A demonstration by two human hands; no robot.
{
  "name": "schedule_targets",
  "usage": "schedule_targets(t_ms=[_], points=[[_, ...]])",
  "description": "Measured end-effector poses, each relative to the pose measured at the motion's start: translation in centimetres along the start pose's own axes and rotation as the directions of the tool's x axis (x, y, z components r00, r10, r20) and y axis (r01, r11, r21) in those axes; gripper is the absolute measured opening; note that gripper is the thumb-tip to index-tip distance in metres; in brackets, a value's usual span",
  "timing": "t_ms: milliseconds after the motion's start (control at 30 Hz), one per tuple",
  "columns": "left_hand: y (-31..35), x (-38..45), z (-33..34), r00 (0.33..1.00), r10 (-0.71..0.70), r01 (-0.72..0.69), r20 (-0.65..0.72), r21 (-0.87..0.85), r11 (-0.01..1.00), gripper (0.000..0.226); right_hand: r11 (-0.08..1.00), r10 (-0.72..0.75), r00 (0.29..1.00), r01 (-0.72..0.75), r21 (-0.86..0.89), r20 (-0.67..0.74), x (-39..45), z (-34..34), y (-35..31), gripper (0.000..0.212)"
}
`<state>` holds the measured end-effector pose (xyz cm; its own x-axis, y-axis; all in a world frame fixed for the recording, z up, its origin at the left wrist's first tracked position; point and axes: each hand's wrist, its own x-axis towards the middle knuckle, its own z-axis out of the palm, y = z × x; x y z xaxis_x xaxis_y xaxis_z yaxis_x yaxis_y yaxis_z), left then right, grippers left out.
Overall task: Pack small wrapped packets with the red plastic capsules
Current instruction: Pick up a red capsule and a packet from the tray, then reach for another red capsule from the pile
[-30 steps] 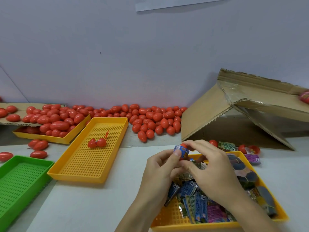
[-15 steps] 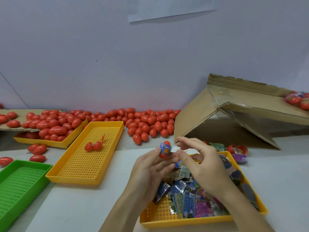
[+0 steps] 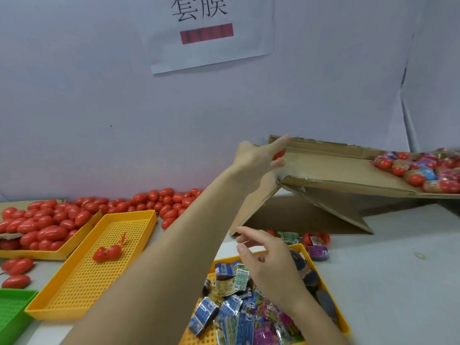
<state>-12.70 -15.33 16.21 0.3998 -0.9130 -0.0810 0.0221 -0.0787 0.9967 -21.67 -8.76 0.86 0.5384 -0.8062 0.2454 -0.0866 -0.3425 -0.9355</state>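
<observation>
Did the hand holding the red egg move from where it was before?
Yes. The left hand went up and away from the packet tray to the top edge of the cardboard ramp, still gripping the red capsule.

Plain pale lavender-grey wall behind a white worktop, white paper sign with black characters and a red bar taped up top, even lighting.
</observation>
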Motion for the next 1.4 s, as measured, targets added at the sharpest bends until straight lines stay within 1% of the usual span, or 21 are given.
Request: schedule_targets(t_ms=[33,100,167,233,300,333,400,500,667,767,833,867,900,933,967,1000,1067,1133,1233,1333,1400], points=[[-0.1,0.5,0.4,1.0,-0.001,0.001,0.013,0.012,1.0,0.05,1.0,0.004,1.0,-0.004,0.002,-0.003,0.0,-0.1,0.1,0.028],[-1.1,1.0,-0.3,0.999,0.025,-0.025,-0.035,-0.001,1.0,0.048,1.0,0.01,1.0,-0.01,0.024,-0.007,0.1,-0.2,0.2,0.026],[-3.0,0.8,-2.6,0.982,0.115,-0.11,-0.146,0.041,0.993,0.029,0.999,0.01,1.0,-0.01,0.044,-0.011,0.2,-0.2,0.1,0.025],[-5.5,0.2,-5.9,0.941,0.211,-0.152,-0.264,0.229,0.962,0.011,1.0,-0.007,1.0,0.007,0.012,-0.015,0.2,-0.1,0.0,0.025],[-8.4,-0.2,-8.8,0.909,0.267,-0.087,-0.321,0.481,0.873,0.015,0.999,-0.023,1.0,0.023,-0.035,-0.016,0.1,0.1,-0.1,0.025],[-9.7,-0.3,-10.0,0.913,0.272,-0.05,-0.305,0.578,0.815,0.014,0.999,-0.021,1.0,0.021,-0.048,-0.019,0.1,0.2,-0.1,0.026],[-12.1,-0.2,-11.4,0.95,0.241,-0.026,-0.197,0.721,0.693,0.014,0.998,-0.007,0.999,0.005,-0.065,-0.033,0.1,0.2,-0.1,0.027],[-14.4,1.0,-11.7,0.972,0.212,-0.031,-0.1,0.843,0.537,0.013,0.995,0.004,0.999,-0.008,-0.097,-0.046,0.1,0.4,0.2,0.028],[-15.4,2.5,-11.2,0.968,0.223,0.021,-0.113,0.926,0.377,0.015,0.99,0.011,0.999,-0.017,-0.139,-0.043,0.1,0.2,0.3,0.03],[-15.2,1.7,-11.4,0.957,0.27,0.012,-0.11,0.94,0.342,0.015,0.961,-0.008,1.0,0.004,-0.277,-0.014,0.0,-0.1,0.1,0.03],[-14.8,0.5,-11.9,0.936,0.329,-0.028,-0.122,0.909,0.417,0.016,0.929,-0.049,0.998,0.061,-0.365,0.042,-0.2,-0.1,-0.3,0.022],[-14.6,-0.4,-12.1,0.924,0.354,-0.062,-0.146,0.856,0.513,0.017,0.912,-0.058,0.995,0.086,-0.4,0.082,-0.3,-0.2,-0.4,0.018],[-14.3,-1.4,-12.3,0.915,0.355,-0.097,-0.193,0.747,0.658,0.016,0.893,-0.051,0.991,0.102,-0.439,0.125,-0.4,-0.2,-0.6,0.015],[-14.0,-2.6,-12.4,0.92,0.307,-0.123,-0.245,0.563,0.818,0.015,0.871,-0.033,0.986,0.108,-0.48,0.161,-0.5,-0.3,-0.8,0.012],[-13.7,-3.9,-12.5,0.938,0.221,-0.132,-0.266,0.314,0.94,0.014,0.849,-0.008,0.983,0.105,-0.518,0.186,-0.6,-0.3,-1.1,0.01],[-13.6,-5.2,-12.6,0.955,0.143,-0.129,-0.261,0.069,0.989,0.014,0.828,0.02,0.979,0.097,-0.552,0.201,-0.7,-0.2,-1.3,0.012],[-14.1,-7.4,-12.7,0.966,0.08,-0.137,-0.245,-0.226,0.964,0.015,0.789,0.08,0.974,0.068,-0.611,0.211,-0.9,0.0,-1.5,0.022],[-14.8,-9.1,-12.6,0.971,0.056,-0.141,-0.232,-0.369,0.919,0.014,0.756,0.118,0.973,0.04,-0.653,0.197,-1.0,0.5,-1.5,0.031],[-15.5,-10.5,-12.3,0.968,0.065,-0.153,-0.241,-0.368,0.917,0.011,0.761,0.113,0.983,0.008,-0.649,0.144,-1.0,1.1,-1.4,0.034],[-15.6,-11.1,-12.2,0.962,0.085,-0.164,-0.26,-0.298,0.94,0.014,0.806,0.085,0.994,-0.025,-0.591,0.074,-0.9,1.1,-1.5,0.038],[-15.5,-11.3,-12.3,0.966,0.076,-0.157,-0.248,-0.325,0.933,0.017,0.846,0.062,0.998,-0.035,-0.532,0.032,-0.8,0.9,-1.4,0.041]])
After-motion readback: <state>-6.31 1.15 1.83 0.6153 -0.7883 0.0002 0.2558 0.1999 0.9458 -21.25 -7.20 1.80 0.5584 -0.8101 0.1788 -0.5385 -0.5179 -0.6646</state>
